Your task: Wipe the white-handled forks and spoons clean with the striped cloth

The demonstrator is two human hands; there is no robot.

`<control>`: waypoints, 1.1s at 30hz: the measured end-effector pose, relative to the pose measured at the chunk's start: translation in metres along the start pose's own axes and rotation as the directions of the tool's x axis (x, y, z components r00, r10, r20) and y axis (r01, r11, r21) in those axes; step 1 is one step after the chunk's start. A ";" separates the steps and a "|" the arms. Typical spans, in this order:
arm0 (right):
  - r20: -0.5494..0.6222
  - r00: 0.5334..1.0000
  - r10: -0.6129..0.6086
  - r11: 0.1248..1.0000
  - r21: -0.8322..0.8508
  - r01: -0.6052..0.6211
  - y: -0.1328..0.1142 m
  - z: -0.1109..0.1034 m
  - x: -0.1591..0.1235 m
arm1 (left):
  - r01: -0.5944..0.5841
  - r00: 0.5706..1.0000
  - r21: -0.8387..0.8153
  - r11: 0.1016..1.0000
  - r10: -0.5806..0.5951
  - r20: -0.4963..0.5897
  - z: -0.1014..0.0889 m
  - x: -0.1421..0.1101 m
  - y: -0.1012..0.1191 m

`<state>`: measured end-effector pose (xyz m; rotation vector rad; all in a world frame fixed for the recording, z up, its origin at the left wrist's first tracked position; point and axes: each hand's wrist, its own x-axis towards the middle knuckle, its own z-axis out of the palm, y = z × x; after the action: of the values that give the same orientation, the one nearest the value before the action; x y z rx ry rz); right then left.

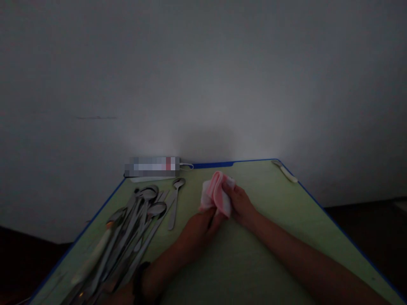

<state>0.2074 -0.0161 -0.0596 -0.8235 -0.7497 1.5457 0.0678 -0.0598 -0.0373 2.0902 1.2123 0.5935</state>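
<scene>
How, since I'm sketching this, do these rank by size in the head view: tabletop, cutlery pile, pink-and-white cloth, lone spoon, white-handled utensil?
1. Tabletop
2. Cutlery pile
3. Pink-and-white cloth
Last, unranked: lone spoon and white-handled utensil; they look too alike to order.

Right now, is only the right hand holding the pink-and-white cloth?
No, the left hand and the right hand both grip the pink-and-white cloth.

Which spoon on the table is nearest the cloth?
The spoon just right of the cutlery pile, bowl toward the wall; the pile's spoons lie farther left of the cloth.
</scene>
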 end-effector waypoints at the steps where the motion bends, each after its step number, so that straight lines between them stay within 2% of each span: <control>1: -0.008 1.000 -0.012 1.000 -0.004 0.012 0.001 0.000 0.001 | -0.022 1.000 -0.001 1.000 0.022 0.013 -0.001 0.000 0.000; 7: -0.079 0.994 -0.070 0.997 -0.020 0.069 0.002 -0.003 0.005 | -0.047 0.996 -0.015 0.999 0.048 0.079 -0.006 -0.004 0.001; 11: -0.182 0.982 0.043 0.991 0.131 -0.020 0.009 0.006 0.001 | -0.014 0.998 0.014 1.000 0.013 0.063 -0.003 -0.001 0.000; 15: -0.181 0.978 0.106 0.978 0.199 -0.069 0.016 0.015 -0.004 | 0.066 0.998 -0.026 0.997 -0.066 0.015 0.000 0.003 0.000; 18: -0.158 0.985 0.063 0.988 0.148 -0.040 0.013 0.015 -0.005 | 0.069 0.998 -0.061 0.996 -0.068 0.015 -0.003 0.001 0.001; 22: -0.214 0.976 0.044 0.999 0.041 -0.036 0.004 0.009 -0.004 | -0.054 0.992 -0.114 0.992 0.067 0.111 -0.009 -0.005 0.001; 24: -0.239 0.971 0.025 1.000 -0.001 -0.026 0.002 0.008 -0.006 | -0.079 0.985 -0.129 0.989 0.097 0.140 -0.009 -0.006 -0.001; 30: -0.185 0.979 -0.087 0.989 -0.137 0.062 0.005 0.018 -0.020 | 0.033 0.997 -0.222 0.975 -0.016 0.076 -0.004 0.000 -0.010; 33: -0.172 0.979 -0.107 0.982 -0.173 0.076 0.010 0.022 -0.027 | 0.068 0.996 -0.187 0.980 -0.056 0.069 -0.005 0.001 -0.011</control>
<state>0.1851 -0.0441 -0.0535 -1.0238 -0.7783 1.3188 0.0583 -0.0533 -0.0420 1.8915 1.1349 0.5853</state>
